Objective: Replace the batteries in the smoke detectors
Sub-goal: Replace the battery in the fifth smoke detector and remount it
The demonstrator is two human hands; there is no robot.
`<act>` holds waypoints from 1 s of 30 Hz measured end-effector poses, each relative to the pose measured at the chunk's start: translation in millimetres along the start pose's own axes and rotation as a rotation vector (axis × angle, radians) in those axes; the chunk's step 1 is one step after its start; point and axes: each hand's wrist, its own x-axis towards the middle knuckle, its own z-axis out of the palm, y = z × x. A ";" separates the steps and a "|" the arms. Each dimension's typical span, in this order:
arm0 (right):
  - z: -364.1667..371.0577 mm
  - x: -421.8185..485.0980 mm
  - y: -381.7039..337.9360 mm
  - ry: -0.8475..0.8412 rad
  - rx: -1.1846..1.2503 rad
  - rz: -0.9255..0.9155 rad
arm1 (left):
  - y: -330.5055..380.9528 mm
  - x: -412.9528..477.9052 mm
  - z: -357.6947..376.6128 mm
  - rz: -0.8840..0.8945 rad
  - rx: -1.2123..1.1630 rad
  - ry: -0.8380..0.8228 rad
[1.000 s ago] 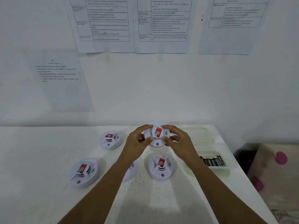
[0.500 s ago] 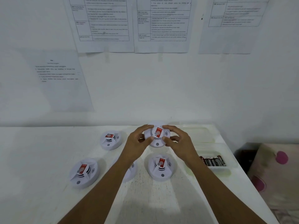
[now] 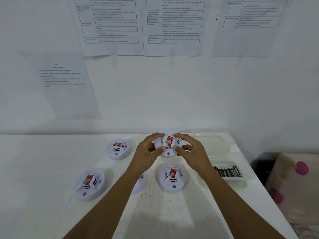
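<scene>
A round white smoke detector (image 3: 168, 147) with a red label is held at the far middle of the white table (image 3: 43, 169). My left hand (image 3: 146, 152) grips its left rim with curled fingers and thumb, and my right hand (image 3: 191, 150) grips its right rim. Other white detectors lie face up at the far left (image 3: 118, 149), the near left (image 3: 89, 184) and the near middle (image 3: 172, 178). Another detector (image 3: 140, 182) is mostly hidden under my left forearm. Several dark batteries (image 3: 227, 171) lie in a clear tray (image 3: 241, 180) on the right.
A second clear tray (image 3: 212, 142) stands behind the battery tray near the wall. Printed sheets (image 3: 112, 23) hang on the white wall. The table's right edge drops off beside a cushion with pink dots (image 3: 296, 187).
</scene>
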 end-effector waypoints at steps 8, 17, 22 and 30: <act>0.4 -0.9 1.1 -0.003 -0.004 -0.002 | -3.1 -0.1 -1.0 0.009 0.016 -0.014; -0.2 0.8 0.3 -0.009 -0.021 -0.009 | -1.5 1.3 -1.1 0.015 0.013 -0.006; -0.3 0.9 -1.1 -0.010 -0.057 -0.010 | -1.6 2.1 -1.1 0.005 0.026 0.001; 0.4 2.4 -1.1 -0.007 -0.089 -0.012 | -0.8 3.5 -0.8 0.006 0.034 -0.002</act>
